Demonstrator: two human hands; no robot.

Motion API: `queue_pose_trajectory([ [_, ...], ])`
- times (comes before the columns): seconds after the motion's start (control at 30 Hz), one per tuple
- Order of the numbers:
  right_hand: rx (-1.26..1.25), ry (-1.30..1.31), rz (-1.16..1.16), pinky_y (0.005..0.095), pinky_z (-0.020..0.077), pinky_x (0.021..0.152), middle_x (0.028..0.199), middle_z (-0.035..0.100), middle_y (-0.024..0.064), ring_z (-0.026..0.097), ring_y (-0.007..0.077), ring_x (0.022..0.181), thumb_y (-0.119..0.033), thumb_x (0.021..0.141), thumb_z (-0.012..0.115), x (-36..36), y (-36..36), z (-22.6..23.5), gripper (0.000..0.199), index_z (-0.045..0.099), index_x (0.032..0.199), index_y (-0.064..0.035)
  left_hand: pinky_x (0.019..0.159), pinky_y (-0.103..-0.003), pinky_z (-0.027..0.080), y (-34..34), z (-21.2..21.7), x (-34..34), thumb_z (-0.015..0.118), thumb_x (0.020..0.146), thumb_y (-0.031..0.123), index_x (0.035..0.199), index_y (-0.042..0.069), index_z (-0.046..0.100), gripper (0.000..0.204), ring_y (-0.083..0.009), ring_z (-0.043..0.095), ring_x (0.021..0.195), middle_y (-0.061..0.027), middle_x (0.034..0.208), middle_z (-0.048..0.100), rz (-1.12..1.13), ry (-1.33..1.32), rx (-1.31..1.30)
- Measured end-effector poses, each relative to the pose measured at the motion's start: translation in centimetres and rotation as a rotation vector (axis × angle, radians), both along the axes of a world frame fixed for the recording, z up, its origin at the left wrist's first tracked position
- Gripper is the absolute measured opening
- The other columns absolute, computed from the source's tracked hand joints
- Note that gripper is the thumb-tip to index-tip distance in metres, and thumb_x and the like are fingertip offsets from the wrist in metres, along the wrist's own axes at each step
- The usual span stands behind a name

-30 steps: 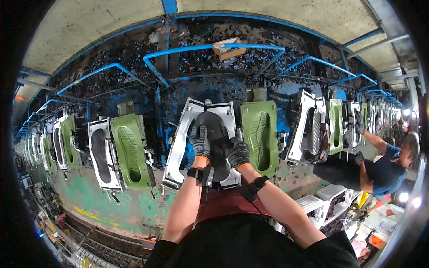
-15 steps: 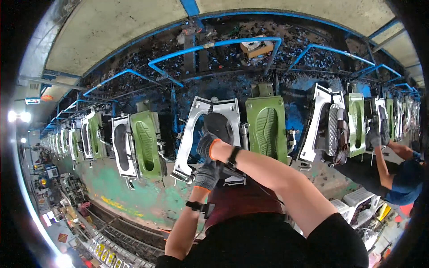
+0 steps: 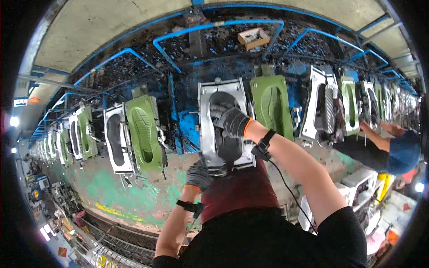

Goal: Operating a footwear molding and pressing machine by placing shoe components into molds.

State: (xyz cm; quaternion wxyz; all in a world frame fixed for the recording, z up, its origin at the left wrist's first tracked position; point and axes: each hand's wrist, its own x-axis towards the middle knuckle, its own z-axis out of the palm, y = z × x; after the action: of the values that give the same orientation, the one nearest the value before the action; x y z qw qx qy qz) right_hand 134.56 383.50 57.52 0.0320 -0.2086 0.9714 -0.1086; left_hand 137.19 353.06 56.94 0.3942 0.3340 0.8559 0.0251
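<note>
A silver metal mould plate stands open in front of me, with a black rubber shoe sole lying in its cavity. My right hand, in a dark grey glove, presses flat on the upper half of the sole with fingers spread. My left hand, also gloved, is at the mould's lower left corner, curled on the sole's bottom end. A green mould half hangs open just to the right of the plate.
More silver and green mould pairs run left and right along the green machine front. A person in a blue cap reaches into a mould at the right. Blue pipes cross overhead. Boxes sit lower right.
My head has turned, shifting the view left. My right hand moved up onto the upper part of the sole, while my left hand dropped to the mould's lower left corner.
</note>
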Motion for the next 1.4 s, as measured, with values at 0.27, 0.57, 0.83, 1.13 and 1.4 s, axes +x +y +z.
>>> queue_pose_trajectory([
  [0.27,-0.051,0.101,-0.549,0.0599,0.0212,0.119,0.151,0.032,0.0369,0.029,0.0533,0.141,-0.052,0.079,0.068,10.1,-12.2,0.1,0.09,0.045,0.14,0.01,0.101,-0.049,0.046,1.2,-3.5,-3.3,0.05,0.099,0.04,0.139,0.0,0.049,0.057,-0.0414,0.061,0.113,-0.0259,0.124,0.063,-0.127,0.702,0.652],
  [0.57,-0.19,-0.405,-0.635,0.0581,0.0083,0.123,0.159,0.015,0.0362,0.012,0.0516,0.149,-0.048,0.074,0.069,17.0,-15.1,1.8,0.108,0.023,0.149,0.0157,0.115,-0.073,0.011,19.3,0.5,-4.5,0.054,0.088,0.062,0.152,-0.004,0.033,0.094,-0.0572,0.017,0.144,-0.031,0.157,0.026,-0.227,0.592,0.37],
  [0.83,-0.383,-0.222,-0.591,0.06,0.0142,0.121,0.155,0.023,0.0386,0.018,0.053,0.147,-0.034,0.077,0.063,18.4,-12.2,0.3,0.088,0.035,0.141,0.02,0.115,-0.072,0.011,21.3,1.2,-4.4,0.058,0.085,0.059,0.151,-0.006,0.033,0.096,-0.0586,0.02,0.142,-0.0307,0.154,0.03,-0.18,0.657,0.369],
  [1.13,-0.516,-0.098,-0.604,0.0605,0.0222,0.118,0.15,0.033,0.0389,0.028,0.0533,0.142,-0.037,0.071,0.069,18.3,-11.0,0.2,0.074,0.059,0.121,0.016,0.116,-0.07,0.012,22.6,1.4,-3.5,0.057,0.083,0.064,0.151,-0.006,0.033,0.101,-0.0568,0.021,0.142,-0.0289,0.156,0.028,-0.218,0.682,0.243],
  [1.4,-0.463,-0.648,-0.567,0.0493,0.0498,0.092,0.117,0.063,0.025,0.063,0.0396,0.103,-0.045,0.074,0.072,20.6,-14.7,-2.5,0.072,0.055,0.127,0.0019,0.119,-0.064,0.015,20.6,0.4,-4.1,0.06,0.081,0.064,0.149,-0.001,0.041,0.096,-0.0508,0.024,0.143,-0.0216,0.155,0.035,-0.087,0.691,0.406],
])
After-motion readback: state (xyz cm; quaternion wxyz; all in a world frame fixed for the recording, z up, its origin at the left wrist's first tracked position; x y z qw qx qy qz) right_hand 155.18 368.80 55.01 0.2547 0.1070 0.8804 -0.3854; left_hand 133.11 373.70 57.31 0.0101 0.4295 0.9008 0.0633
